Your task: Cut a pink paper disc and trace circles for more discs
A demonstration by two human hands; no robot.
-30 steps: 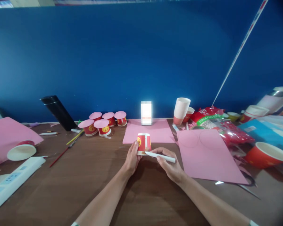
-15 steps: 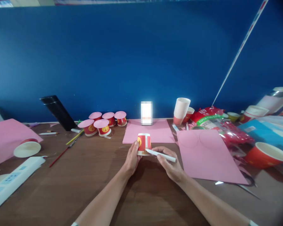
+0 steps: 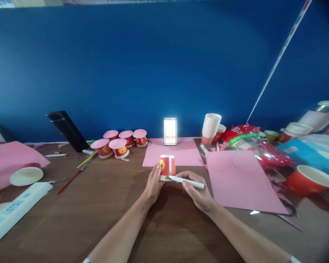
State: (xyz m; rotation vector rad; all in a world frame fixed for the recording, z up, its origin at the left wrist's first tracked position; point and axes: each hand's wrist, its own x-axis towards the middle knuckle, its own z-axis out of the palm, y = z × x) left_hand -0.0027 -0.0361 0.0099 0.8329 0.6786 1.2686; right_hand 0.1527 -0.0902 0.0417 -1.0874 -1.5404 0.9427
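Observation:
My left hand [image 3: 152, 186] is closed around the left side of a red paper cup [image 3: 166, 166] with a yellow emblem and a pale strip at its lower edge. In my right hand [image 3: 197, 191] is a slim white marker [image 3: 190, 182], gripped like a pen. Its tip meets, or comes very near, the lower right edge of the cup. Just behind the cup lies a pink paper sheet [image 3: 150, 155]. Part of the cup is hidden by my left fingers.
Left of centre stand several red cups topped with pink discs [image 3: 118, 143]. A black bottle [image 3: 68, 131], a paintbrush [image 3: 71, 180], a tipped cup [image 3: 27, 176] and a power strip [image 3: 19, 208] lie left. Stacked cups [image 3: 211, 128], pink paper [image 3: 244, 182], scissors [image 3: 289, 221] and an orange cup [image 3: 304, 182] are right.
The marker tip has shifted slightly left and down along the cup's lower edge. At far left, the tipped cup has moved a little to the left. My left hand stays in place.

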